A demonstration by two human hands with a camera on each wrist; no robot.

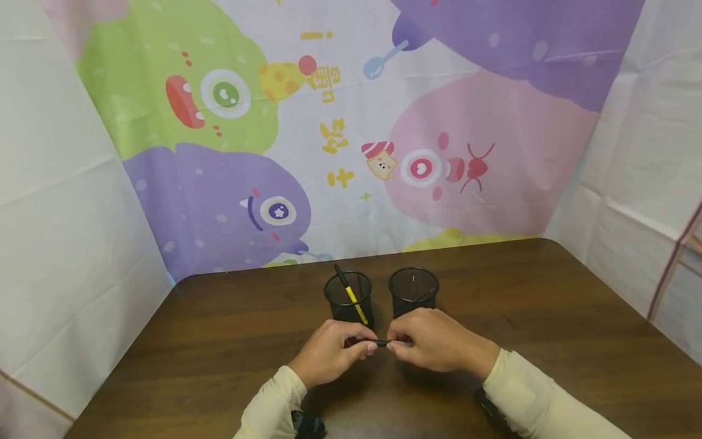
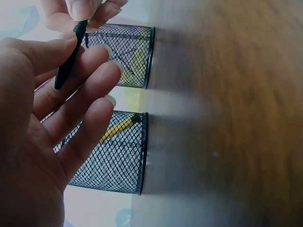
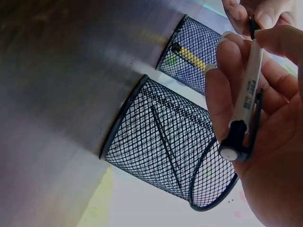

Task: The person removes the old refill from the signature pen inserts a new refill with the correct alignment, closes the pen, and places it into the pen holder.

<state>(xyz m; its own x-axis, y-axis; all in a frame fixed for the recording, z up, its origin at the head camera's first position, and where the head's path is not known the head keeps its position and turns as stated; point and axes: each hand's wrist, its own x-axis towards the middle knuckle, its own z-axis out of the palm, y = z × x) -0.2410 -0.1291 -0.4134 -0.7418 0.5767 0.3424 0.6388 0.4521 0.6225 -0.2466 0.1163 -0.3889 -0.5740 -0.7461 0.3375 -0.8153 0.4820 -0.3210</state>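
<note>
Both hands meet over the table in front of two black mesh cups. My right hand (image 1: 439, 341) holds a white pen (image 3: 248, 90) with a black clip and a black end, its barrel lying across the fingers. The thumb and fingers of my left hand (image 1: 334, 350) pinch the pen's tapered black front part (image 2: 68, 66). That part meets the right fingertips; whether it is fully joined to the barrel I cannot tell. Behind the left hand, the left mesh cup (image 1: 331, 311) holds a yellow and black pen (image 1: 353, 299). Close behind the right hand stands the right mesh cup (image 1: 403, 306).
A thin dark stick (image 3: 165, 146) shows inside the right cup. The brown wooden table (image 1: 230, 341) has a back edge against a cartoon-printed cloth (image 1: 351, 219). White cloth walls (image 1: 60, 213) rise at both sides.
</note>
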